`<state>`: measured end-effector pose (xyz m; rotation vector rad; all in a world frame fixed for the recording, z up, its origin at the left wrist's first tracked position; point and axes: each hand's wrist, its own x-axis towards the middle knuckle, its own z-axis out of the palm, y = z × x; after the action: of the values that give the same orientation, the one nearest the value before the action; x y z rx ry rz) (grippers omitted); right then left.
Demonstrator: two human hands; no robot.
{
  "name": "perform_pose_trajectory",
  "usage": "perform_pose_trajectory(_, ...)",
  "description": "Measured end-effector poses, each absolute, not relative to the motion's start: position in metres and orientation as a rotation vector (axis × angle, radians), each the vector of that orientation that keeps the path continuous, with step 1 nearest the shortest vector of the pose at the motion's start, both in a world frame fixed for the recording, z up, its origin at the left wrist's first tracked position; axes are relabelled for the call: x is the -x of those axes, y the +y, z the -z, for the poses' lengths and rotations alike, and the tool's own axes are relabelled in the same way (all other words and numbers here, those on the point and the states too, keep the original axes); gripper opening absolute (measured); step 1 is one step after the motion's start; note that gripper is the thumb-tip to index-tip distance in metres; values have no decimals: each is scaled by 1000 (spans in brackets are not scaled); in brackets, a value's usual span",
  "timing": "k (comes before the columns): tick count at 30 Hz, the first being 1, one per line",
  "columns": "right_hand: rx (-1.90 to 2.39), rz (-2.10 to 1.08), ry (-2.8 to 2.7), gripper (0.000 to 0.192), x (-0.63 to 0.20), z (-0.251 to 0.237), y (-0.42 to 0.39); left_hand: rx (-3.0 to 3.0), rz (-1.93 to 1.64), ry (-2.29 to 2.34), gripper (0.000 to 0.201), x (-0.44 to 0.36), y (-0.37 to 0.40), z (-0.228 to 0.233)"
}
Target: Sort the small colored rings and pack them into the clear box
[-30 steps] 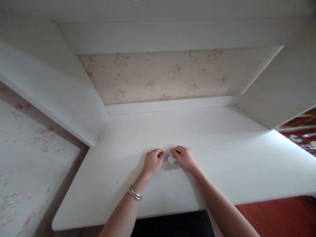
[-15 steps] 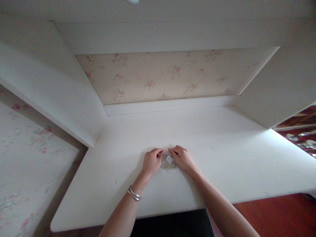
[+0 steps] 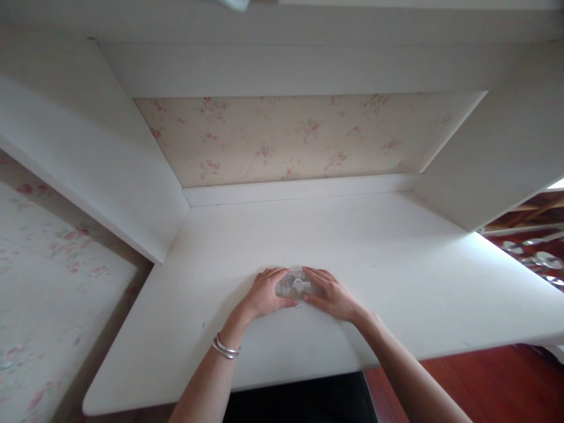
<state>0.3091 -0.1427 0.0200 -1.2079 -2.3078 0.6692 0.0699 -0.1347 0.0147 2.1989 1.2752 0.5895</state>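
A small, clear, flat plastic case (image 3: pixel 298 284) lies on the white desk top (image 3: pixel 264 235), with pale shapes showing inside it that I cannot make out. My left hand (image 3: pixel 269 292) curves round its left side, fingers along the far edge and thumb along the near edge. On the opposite side, my right hand (image 3: pixel 331 292) grips it in the same way, thumb in front and fingers behind. The case's two ends are partly hidden by my hands. Silver bangles (image 3: pixel 226 348) circle my left wrist.
White side panels (image 3: pixel 110 147) (image 3: pixel 493 147) and an upper board (image 3: pixel 286 64) frame the desk. Flowered wallpaper (image 3: pixel 286 138) covers the wall behind. A black seat (image 3: pixel 304 399) is below the front edge, over a red floor (image 3: pixel 476 388). Shiny round objects (image 3: pixel 546 259) show at far right.
My fingertips were pinched at the far corners of the case; now both hands have spread and wrap round its sides, thumbs at the near edge. The view has shifted slightly.
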Motion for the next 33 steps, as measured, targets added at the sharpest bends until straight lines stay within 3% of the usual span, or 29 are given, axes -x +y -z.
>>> perform_pose_trajectory(12,1267,-796,-2281,69,-308,-21,-142,-2213,-512,1292,87,-69,-133,-11)
perform_pose_trajectory(17,1452,-668,-2182,63,-292,-28,-150,-2245,-566,1317,89,-73,-135,-9)
perform_pose_trajectory(23,1573,-577,-2250,73,-260,-45,-151,-2177,-689,1368,92,-83,-141,-12)
perform_pose_trajectory(28,1644,-540,-2195,70,-270,-50,-136,-2100,-747,1405,95,-85,-141,-11)
perform_pose_trajectory(33,1809,-311,-1992,60,-342,-38,-81,-2096,-712,1430,70,-81,-137,-7)
